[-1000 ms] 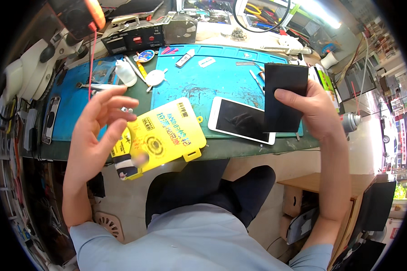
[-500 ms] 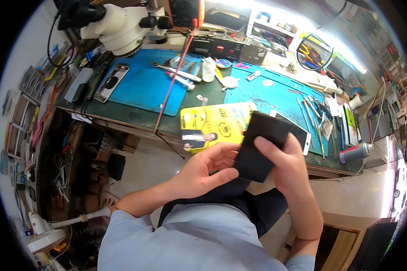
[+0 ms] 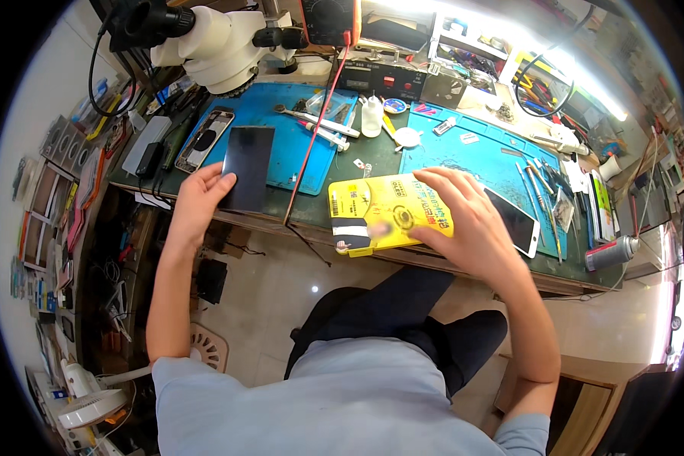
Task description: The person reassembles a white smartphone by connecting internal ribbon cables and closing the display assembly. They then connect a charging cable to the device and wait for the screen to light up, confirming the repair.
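My left hand [image 3: 204,199] pinches the near left edge of a thin black rectangular panel [image 3: 248,163], thumb on top. The panel is held over the front of the left blue mat [image 3: 296,163]; whether it touches the mat I cannot tell. At the bench's front edge lies a flat yellow package [image 3: 372,199] with a printed picture and a barcode. Over its right end is my right hand [image 3: 467,216], open, with thumb and fingers spread apart. Some fingertips seem to overlap the package. Partly behind that hand lies a white-framed phone with a dark screen [image 3: 513,220].
A microscope [image 3: 220,49] stands at the back left, near an opened phone housing [image 3: 205,139]. A red cable [image 3: 317,129] crosses the left mat. On the right blue mat [image 3: 463,163] lie several thin tools [image 3: 538,186]. A spray can [image 3: 612,253] rests at the right edge.
The black panel has gone from my right hand to my left and moved left over the mat. My right hand has let go of it and shifted forward over the yellow package.
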Tool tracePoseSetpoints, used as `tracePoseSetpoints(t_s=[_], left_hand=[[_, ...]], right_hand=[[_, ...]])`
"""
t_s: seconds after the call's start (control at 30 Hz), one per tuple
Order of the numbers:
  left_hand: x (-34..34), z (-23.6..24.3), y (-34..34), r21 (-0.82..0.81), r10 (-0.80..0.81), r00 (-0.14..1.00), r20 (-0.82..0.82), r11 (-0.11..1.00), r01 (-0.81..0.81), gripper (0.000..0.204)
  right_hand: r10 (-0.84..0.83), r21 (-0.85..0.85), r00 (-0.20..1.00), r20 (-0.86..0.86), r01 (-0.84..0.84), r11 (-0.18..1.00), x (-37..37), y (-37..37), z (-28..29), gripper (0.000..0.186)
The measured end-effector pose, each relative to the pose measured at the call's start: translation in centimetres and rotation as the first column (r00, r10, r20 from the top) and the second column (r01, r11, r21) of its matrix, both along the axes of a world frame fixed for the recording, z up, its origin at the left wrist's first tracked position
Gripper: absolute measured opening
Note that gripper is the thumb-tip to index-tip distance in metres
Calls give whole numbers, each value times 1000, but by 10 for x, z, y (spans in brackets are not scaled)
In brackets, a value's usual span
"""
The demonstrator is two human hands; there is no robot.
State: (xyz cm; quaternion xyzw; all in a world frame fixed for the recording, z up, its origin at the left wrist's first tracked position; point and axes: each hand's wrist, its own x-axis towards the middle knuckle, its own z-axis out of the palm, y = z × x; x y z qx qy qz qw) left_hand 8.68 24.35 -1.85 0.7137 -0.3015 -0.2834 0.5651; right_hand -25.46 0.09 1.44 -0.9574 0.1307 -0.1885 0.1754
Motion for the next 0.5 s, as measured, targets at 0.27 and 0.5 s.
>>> tracePoseSetpoints(t_s=[0.27, 0.5], left_hand=[[32, 1, -30, 243, 42, 991, 127, 967, -72, 55], [44, -18, -31, 223, -21, 623, 782, 943, -248, 43]], right_hand=[[55, -60, 971, -231, -71, 996, -19, -7, -19, 88], [53, -98, 996, -74, -60, 993, -23, -14, -22, 54]])
